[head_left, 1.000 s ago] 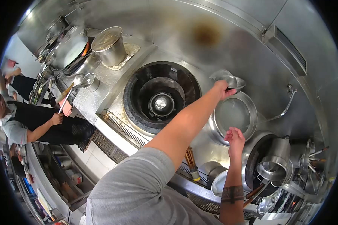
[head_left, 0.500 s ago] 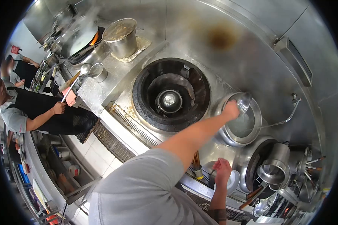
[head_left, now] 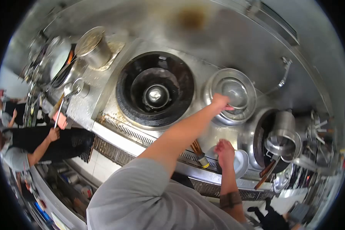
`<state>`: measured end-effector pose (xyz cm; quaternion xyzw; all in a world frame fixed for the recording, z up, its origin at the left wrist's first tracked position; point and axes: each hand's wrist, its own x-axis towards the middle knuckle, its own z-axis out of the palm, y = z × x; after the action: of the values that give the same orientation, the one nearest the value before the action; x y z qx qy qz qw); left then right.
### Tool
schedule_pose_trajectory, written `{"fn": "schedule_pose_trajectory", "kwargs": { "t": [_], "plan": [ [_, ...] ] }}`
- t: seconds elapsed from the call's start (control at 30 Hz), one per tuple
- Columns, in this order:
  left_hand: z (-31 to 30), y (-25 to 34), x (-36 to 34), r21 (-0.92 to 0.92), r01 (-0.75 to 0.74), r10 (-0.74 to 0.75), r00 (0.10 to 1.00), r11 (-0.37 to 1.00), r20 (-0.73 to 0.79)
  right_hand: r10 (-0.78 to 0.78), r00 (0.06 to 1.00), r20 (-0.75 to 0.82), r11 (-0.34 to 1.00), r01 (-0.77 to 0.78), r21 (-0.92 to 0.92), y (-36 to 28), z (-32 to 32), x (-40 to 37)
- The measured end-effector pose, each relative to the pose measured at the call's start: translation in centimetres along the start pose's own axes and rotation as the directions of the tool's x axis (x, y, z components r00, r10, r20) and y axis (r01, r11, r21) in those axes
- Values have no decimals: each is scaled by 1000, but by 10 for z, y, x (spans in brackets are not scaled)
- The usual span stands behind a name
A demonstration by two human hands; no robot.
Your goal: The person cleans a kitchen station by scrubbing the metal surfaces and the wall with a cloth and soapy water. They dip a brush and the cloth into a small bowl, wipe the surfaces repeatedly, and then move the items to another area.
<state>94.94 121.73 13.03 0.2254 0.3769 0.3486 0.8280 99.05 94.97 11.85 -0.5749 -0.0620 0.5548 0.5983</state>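
My left hand reaches over a large metal pot of water, fingers closed on the near edge of a shiny metal bowl. The bowl lies inside the pot's opening, roughly level. Closer to my body, my right hand hovers with its fingers curled; whether anything is in them is hidden. Right beside that hand is a white bowl. A bamboo brush with a yellow band leans on the stove's front edge, left of my right hand.
A black wok burner lies left of the pot. A tap points toward the pot from the back. Metal pans with wooden handles crowd the right. Farther left stand a lidded pot and a co-worker holding a ladle.
The metal bowl has gone from tilted above the pot's far side to lying level within its rim. My view has turned, shifting the stove leftward. My right hand stays near the white bowl.
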Motion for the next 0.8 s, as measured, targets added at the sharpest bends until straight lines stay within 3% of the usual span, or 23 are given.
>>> {"fn": "schedule_pose_trajectory", "kwargs": {
  "t": [0.07,0.13,0.2,0.23,0.27,0.3,0.37,0.4,0.5,0.53,0.57,0.63,0.7,0.77,0.8],
  "plan": [
    [-7,22,-38,-19,31,-31,1000,999,5,-21,998,62,986,11,169,-9,20,23],
    [-17,38,-75,7,11,-11,1000,1000,0,10,1000,28,969,-16,245,-19,48,45],
    [-42,44,-111,228,-27,39,998,973,-52,79,996,38,951,-87,297,-8,65,64],
    [-59,40,-123,215,-42,62,994,976,-89,83,995,49,928,-95,360,3,66,84],
    [-79,29,-130,392,-97,139,987,915,-81,93,994,60,901,-109,420,16,75,95],
    [-98,22,-141,554,-136,204,977,821,-63,120,989,91,907,-146,394,24,90,87],
    [-122,25,-178,693,-91,237,964,715,-118,75,948,310,932,-178,316,35,112,65],
    [-129,37,-206,735,-88,269,954,673,-133,166,937,307,922,-258,288,48,120,62],
    [-196,-3,-207,673,-87,283,941,735,-187,236,907,349,914,-329,238,93,135,48],
    [-203,9,-228,728,-30,278,934,685,-223,246,896,371,910,-345,230,106,140,40],
    [-211,22,-249,717,-27,279,931,696,-235,257,892,371,912,-351,213,119,149,36],
    [-233,39,-281,748,-64,337,916,661,-219,392,901,187,896,-420,146,142,166,29],
    [-268,44,-297,767,-74,379,897,638,-229,406,893,193,894,-432,118,172,168,41],
    [-299,60,-317,850,-109,499,844,516,-195,507,855,111,856,-514,48,187,198,23],
    [-311,70,-326,844,-110,498,844,525,-200,542,836,85,840,-543,-8,190,220,14]
  ]
}}
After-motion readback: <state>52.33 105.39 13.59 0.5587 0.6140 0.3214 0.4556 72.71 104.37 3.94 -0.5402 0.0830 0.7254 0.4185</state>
